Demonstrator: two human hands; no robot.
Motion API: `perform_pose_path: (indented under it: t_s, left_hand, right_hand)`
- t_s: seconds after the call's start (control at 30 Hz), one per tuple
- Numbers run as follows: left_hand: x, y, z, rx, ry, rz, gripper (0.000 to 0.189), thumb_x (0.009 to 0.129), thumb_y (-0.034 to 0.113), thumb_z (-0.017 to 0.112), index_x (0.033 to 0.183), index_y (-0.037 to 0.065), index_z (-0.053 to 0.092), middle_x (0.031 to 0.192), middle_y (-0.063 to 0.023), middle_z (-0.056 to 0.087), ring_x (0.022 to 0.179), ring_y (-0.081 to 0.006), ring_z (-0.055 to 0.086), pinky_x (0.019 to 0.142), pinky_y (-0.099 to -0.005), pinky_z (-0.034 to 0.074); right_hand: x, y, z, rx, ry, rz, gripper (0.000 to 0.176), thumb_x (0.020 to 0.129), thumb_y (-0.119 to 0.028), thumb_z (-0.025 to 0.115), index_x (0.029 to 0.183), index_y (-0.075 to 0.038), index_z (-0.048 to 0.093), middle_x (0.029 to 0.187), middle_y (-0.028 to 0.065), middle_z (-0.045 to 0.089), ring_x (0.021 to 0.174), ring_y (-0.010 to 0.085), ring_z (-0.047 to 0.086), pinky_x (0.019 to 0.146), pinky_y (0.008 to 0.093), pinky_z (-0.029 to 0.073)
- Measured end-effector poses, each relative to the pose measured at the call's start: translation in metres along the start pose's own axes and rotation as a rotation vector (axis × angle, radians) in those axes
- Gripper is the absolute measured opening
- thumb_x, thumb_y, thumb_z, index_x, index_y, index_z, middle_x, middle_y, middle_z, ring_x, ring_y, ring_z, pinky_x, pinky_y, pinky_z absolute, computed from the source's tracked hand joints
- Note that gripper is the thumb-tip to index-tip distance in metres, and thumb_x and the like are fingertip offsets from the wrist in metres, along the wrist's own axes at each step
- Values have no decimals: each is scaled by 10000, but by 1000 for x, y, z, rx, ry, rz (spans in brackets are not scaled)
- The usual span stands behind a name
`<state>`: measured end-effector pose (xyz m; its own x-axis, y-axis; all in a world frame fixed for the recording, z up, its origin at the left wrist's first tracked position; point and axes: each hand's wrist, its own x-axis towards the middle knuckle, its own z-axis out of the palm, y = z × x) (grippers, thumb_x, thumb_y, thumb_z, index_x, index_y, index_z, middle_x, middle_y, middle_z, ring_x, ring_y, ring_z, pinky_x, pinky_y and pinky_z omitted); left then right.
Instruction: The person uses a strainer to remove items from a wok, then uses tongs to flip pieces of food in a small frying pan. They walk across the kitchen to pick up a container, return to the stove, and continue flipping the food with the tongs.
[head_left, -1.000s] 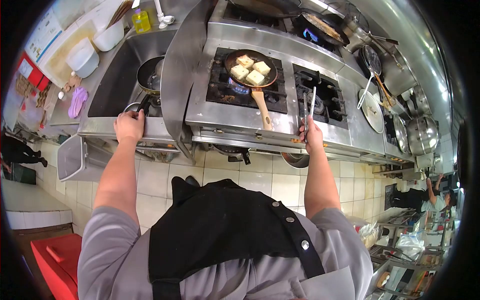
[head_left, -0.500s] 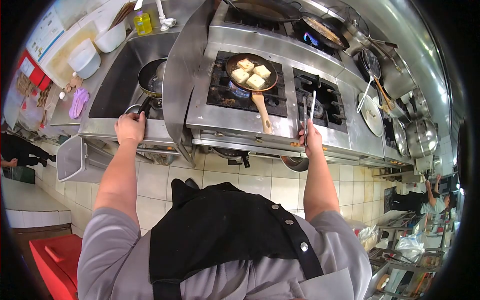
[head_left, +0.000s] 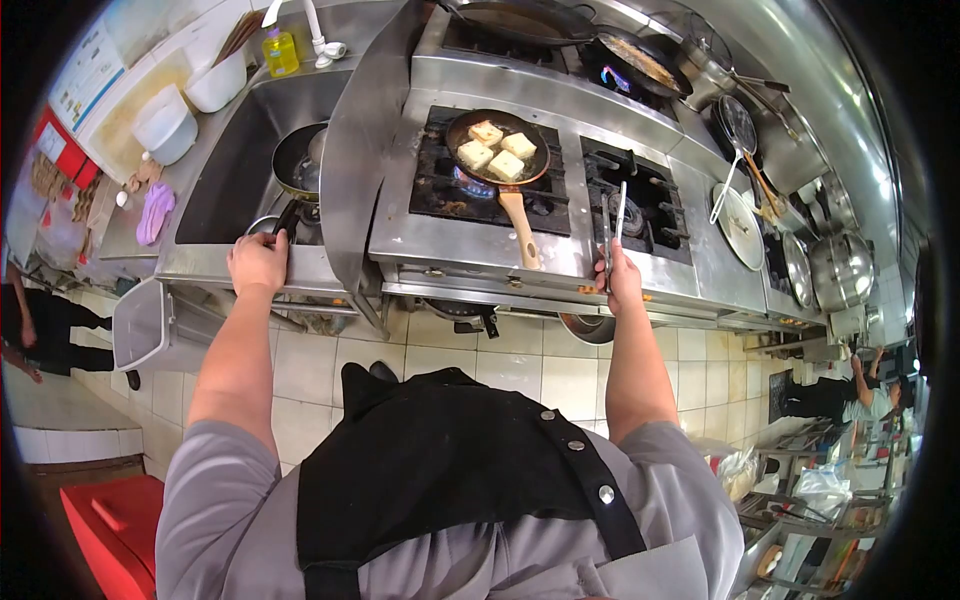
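Note:
My right hand (head_left: 624,277) is closed on metal tongs (head_left: 606,240), whose two arms point away from me, apart at the tips, over the front of the right burner. Left of it, a frying pan (head_left: 477,123) with a wooden handle (head_left: 520,228) sits on a lit burner, holding several square, pale yellow-white pieces of food (head_left: 508,164) in oil. My left hand (head_left: 257,262) lies at the front edge of the sink (head_left: 225,205) with its fingers curled. A black pan handle (head_left: 287,215) meets its fingertips; whether they grip it is hidden. That handle's dark pan (head_left: 294,160) stands in the sink.
A steel partition (head_left: 362,140) separates sink and stove. Behind, another pan (head_left: 640,62) sits over a blue flame. To the right are a white plate (head_left: 738,228) and a skimmer (head_left: 735,165). A grey bin (head_left: 140,325) stands left. Other people (head_left: 60,325) are at both sides.
The view shifts slightly. At the far left, a person comes further into sight. Both my hands, the tongs and the pans keep nearly the same places.

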<state>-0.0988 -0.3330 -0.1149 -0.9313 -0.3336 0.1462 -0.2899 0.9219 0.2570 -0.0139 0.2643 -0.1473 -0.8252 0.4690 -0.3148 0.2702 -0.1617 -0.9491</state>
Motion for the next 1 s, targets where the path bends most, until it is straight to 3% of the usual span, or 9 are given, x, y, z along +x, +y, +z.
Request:
perform_pose_path:
  t_s: [0.53, 0.73, 1.0]
  left_hand:
    - [-2, 3, -4, 21, 2, -7, 390, 937, 490, 609, 906, 131, 759, 1127, -105, 686, 1203, -264, 568, 1113, -436, 362]
    - [-4, -2, 2, 22, 113, 74, 394, 938, 470, 623, 906, 104, 762, 1051, -123, 702, 1121, -297, 607, 1023, -444, 426]
    - [-4, 0, 0, 27, 94, 64, 409, 942, 477, 612, 908, 97, 760, 1043, -123, 700, 1116, -299, 608, 1023, -446, 424]
  right_hand:
    - [2, 0, -1, 7, -14, 5, 480, 992, -503, 613, 1097, -37, 655, 696, 44, 603, 440, 132, 515, 392, 290, 359]
    - [1, 0, -2, 11, -14, 3, 478, 990, -502, 616, 1110, -41, 656, 711, 45, 614, 448, 128, 515, 394, 285, 356]
    - [1, 1, -2, 13, -22, -16, 486, 987, -507, 620, 1123, -41, 655, 709, 44, 609, 448, 128, 514, 400, 283, 362]
